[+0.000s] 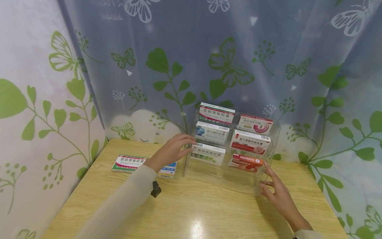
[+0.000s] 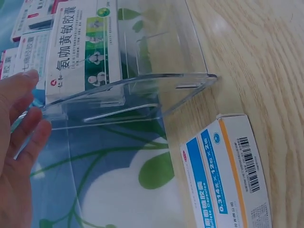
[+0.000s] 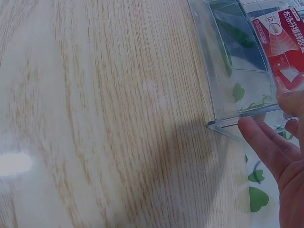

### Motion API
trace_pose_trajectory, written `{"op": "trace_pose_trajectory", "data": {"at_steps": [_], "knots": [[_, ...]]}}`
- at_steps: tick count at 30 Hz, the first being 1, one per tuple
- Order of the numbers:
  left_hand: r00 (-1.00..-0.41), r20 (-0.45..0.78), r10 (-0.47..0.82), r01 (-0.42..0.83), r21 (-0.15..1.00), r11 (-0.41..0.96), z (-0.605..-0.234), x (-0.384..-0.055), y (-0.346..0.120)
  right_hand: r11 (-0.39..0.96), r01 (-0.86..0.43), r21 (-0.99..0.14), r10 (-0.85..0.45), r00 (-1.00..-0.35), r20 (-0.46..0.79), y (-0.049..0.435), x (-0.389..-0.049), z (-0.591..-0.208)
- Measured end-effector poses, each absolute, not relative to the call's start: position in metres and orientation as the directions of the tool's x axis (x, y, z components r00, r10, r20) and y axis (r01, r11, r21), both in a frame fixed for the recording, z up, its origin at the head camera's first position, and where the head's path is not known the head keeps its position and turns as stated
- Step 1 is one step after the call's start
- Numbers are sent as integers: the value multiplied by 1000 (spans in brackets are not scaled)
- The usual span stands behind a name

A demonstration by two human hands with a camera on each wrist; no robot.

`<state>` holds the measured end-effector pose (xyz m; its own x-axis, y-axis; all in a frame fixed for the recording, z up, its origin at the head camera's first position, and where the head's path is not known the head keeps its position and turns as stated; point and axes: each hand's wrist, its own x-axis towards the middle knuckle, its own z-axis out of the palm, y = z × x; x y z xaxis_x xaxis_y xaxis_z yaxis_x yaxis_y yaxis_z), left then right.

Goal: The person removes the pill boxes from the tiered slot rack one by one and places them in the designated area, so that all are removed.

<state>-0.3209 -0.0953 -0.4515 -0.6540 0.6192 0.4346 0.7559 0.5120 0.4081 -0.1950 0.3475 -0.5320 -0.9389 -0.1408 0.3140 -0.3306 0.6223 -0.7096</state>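
A clear stepped display rack (image 1: 221,173) stands on the table with medicine boxes in two columns. My left hand (image 1: 174,148) is at its left side, fingertips beside the lower green-and-white medicine box (image 1: 208,154). In the left wrist view, the loosely spread fingers of that hand lie by the rack's side panel (image 2: 142,78). At the rack's right side, my right hand (image 1: 282,196) stretches out its index finger near the red medicine box (image 1: 246,163). Another finger touches the lower side edge of the rack in the right wrist view. Both hands' exact contacts are partly hidden.
Left of the rack, a green-and-white medicine box (image 1: 128,163) and a blue-and-white capsule box (image 2: 225,171) lie on the wooden table (image 1: 191,205). A patterned curtain (image 1: 191,49) hangs behind and along both sides. My left sleeve passes close to the loose boxes.
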Motion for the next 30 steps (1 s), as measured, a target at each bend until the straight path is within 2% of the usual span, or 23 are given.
{"op": "trace_pose_trajectory", "data": {"at_steps": [5, 14, 22, 30], "knots": [[-621, 435, 652, 783, 301, 544, -450, -322, -88, 614, -336, -715, -143, -937, 317, 347, -196, -533], [-554, 454, 698, 828, 218, 516, -449, -321, -78, 622, -328, -711, -136, -940, 314, 346, -195, -532], [-576, 419, 702, 810, 175, 560, -454, -322, -67, 626, -335, -704, -141, -937, 321, 347, -194, -531], [-508, 517, 689, 835, 101, 541, -461, -323, -61, 631, -337, -699, -143, -936, 322, 346, -194, -531]]}}
